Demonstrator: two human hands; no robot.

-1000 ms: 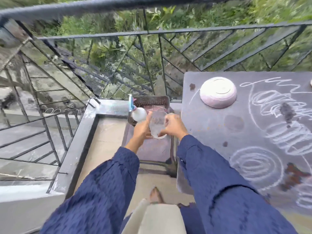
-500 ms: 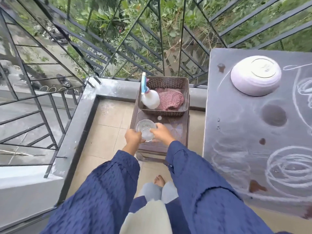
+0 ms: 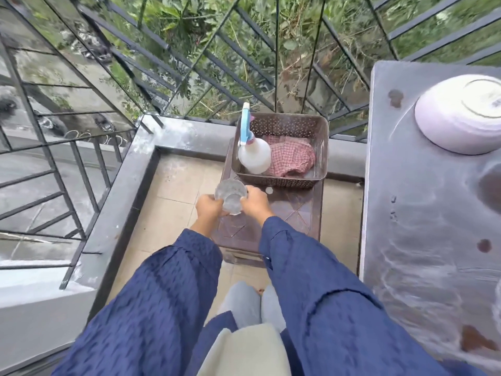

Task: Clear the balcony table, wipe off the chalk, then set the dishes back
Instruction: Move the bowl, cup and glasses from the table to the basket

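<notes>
A clear glass bowl [image 3: 231, 196] is held between my left hand [image 3: 210, 207] and my right hand [image 3: 254, 201], low over the front left of a brown plastic stool [image 3: 294, 213]. At the stool's far end a brown perforated basket [image 3: 284, 123] holds a white spray bottle [image 3: 254, 154] with a blue trigger and a red checked cloth [image 3: 291, 157]. The grey table [image 3: 423, 202] on the right carries white chalk swirls and dark stains. A pale bowl [image 3: 458, 115] rests upside down near its far edge.
A dark metal railing [image 3: 189, 63] closes the balcony ahead and to the left, above a grey concrete curb [image 3: 119, 213]. Beige floor tiles [image 3: 173, 202] lie between the curb and the stool. A narrow strip of floor separates stool and table.
Both hands have lowered the glass bowl toward the stool's front left. My view has turned left and down, so the table has slid to the right edge.
</notes>
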